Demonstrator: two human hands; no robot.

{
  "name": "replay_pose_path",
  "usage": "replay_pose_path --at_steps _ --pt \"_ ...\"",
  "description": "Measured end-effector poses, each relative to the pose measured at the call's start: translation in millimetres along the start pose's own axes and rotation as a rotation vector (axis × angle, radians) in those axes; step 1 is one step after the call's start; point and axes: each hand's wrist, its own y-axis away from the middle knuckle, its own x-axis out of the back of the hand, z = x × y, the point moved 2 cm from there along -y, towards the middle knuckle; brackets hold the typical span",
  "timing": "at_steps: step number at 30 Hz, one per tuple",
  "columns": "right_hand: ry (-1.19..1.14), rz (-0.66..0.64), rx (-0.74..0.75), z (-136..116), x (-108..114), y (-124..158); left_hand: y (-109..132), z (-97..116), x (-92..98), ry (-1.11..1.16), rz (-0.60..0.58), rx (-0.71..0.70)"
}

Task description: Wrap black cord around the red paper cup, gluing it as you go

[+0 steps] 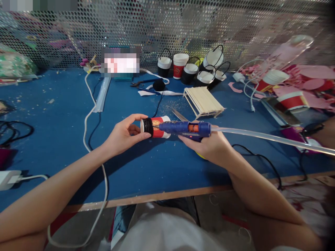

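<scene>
Left hand (123, 136) grips a red paper cup (156, 127) lying sideways over the blue table (65, 139), right hand (209, 144) holds a blue glue gun (185, 128), nozzle right at the cup. Finished little cup baskets (199, 68) sit at the back.

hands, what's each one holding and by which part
Left hand holds a small cup, lying sideways, by its black end; right hand grips a blue glue gun by its handle.
</scene>
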Motion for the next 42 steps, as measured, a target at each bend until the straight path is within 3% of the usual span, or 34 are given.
replay_pose_path --at_steps 18,34,42 --pt "-0.001 0.071 0.102 6.6 -3.9 -5.7 4.4 4.5 -3.9 -0.207 -0.010 -0.354" --pt "0.017 -0.028 -0.003 10.4 -5.7 -7.1 8.3 11.7 -6.3 -0.538 -0.011 -0.562" --pt "-0.021 -0.017 -0.064 6.1 0.9 -4.8 7.0 12.0 -4.8 -0.587 0.006 -0.598"
